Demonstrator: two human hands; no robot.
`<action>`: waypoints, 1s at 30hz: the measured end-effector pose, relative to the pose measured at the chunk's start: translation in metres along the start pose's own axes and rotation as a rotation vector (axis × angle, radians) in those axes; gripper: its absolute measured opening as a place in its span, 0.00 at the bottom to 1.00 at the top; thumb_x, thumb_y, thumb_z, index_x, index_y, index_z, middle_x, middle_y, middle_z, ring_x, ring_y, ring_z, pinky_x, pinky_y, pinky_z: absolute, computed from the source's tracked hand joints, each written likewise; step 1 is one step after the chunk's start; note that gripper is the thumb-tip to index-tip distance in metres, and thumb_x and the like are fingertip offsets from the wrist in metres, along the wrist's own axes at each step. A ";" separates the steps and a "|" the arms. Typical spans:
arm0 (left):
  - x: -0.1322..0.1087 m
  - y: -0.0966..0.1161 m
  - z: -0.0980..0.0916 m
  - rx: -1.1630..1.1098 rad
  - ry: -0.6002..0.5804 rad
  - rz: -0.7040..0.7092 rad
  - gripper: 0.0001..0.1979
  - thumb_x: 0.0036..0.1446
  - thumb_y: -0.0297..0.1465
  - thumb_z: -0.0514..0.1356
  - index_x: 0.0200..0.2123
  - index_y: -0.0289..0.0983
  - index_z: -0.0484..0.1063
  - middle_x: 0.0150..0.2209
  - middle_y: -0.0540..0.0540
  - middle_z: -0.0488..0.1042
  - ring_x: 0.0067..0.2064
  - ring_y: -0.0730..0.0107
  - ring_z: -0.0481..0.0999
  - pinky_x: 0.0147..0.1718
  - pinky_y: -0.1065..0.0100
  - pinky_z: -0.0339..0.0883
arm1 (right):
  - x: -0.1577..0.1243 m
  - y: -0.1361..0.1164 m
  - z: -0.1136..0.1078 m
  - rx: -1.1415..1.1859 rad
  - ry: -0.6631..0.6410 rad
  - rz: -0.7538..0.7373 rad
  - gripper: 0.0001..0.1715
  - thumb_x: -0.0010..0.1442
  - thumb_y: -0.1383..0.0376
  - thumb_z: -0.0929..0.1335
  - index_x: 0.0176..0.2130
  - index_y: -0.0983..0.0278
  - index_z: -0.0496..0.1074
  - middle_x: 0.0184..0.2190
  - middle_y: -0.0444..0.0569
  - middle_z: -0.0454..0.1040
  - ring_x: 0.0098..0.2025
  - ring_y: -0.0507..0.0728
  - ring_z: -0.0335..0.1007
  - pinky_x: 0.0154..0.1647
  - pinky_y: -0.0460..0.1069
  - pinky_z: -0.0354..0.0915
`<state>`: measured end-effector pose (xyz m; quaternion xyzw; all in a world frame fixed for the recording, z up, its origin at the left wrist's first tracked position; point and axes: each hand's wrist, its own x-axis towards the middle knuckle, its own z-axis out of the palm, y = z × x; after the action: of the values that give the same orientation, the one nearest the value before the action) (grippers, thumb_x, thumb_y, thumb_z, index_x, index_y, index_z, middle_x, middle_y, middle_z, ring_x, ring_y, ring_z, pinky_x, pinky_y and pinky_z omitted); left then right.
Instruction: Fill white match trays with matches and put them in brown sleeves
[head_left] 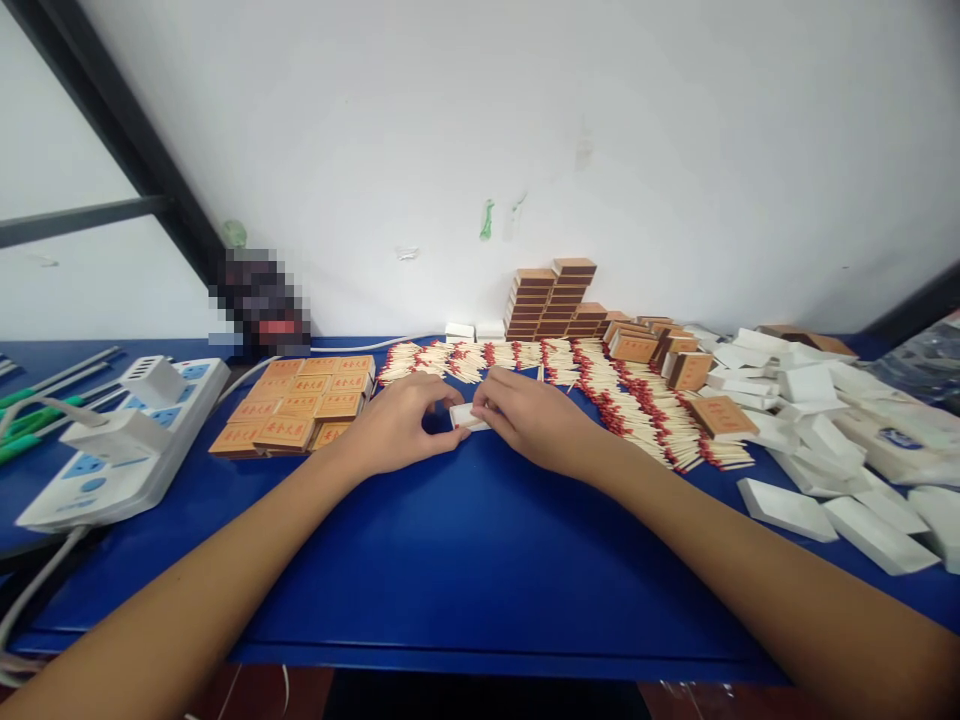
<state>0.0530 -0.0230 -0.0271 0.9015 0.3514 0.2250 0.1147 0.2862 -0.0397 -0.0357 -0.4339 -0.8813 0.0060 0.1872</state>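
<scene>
A small white matchbox tray [468, 418] lies just above the blue table between my two hands. My left hand [401, 425] grips the tray's left end, thumb at the near side and fingers curled behind it. At the right end, my right hand [529, 415] has its thumb and fingers closed on the tray; its fingertips partly cover the inside. A spot of red shows by the left thumb, too small to make out. Just beyond the hands lie rows of loose red-headed matches [559, 362].
Orange matchboxes [300, 395] lie stacked at left, beside a white power strip [142, 450]. Brown-sided matchboxes [547, 305] stand piled against the wall. White trays [787, 508] and a tissue pack [900, 435] are at right. Green-handled rods [45, 410] lie far left.
</scene>
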 end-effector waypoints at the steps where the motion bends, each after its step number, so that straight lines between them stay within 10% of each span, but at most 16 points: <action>1: 0.000 0.001 -0.001 0.004 -0.008 -0.006 0.13 0.60 0.37 0.68 0.46 0.38 0.80 0.41 0.45 0.80 0.41 0.61 0.78 0.41 0.62 0.68 | 0.004 0.003 0.001 0.063 0.038 0.045 0.07 0.74 0.66 0.65 0.43 0.63 0.73 0.42 0.51 0.75 0.41 0.56 0.71 0.39 0.50 0.62; 11: 0.000 0.003 -0.005 0.032 -0.046 -0.013 0.11 0.58 0.35 0.67 0.44 0.39 0.81 0.39 0.46 0.81 0.41 0.61 0.78 0.41 0.61 0.67 | 0.043 0.022 0.027 0.152 0.120 0.258 0.08 0.69 0.63 0.72 0.36 0.63 0.75 0.40 0.49 0.76 0.40 0.56 0.70 0.40 0.50 0.59; 30: 0.000 0.003 -0.005 0.030 -0.036 0.016 0.10 0.60 0.35 0.68 0.43 0.39 0.81 0.37 0.48 0.81 0.40 0.62 0.77 0.40 0.62 0.66 | 0.004 0.031 -0.002 0.286 0.065 0.193 0.08 0.71 0.64 0.67 0.37 0.62 0.71 0.39 0.51 0.74 0.40 0.58 0.69 0.41 0.52 0.62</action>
<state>0.0522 -0.0254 -0.0214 0.9099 0.3454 0.2043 0.1055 0.3083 -0.0174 -0.0381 -0.4854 -0.8192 0.1350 0.2739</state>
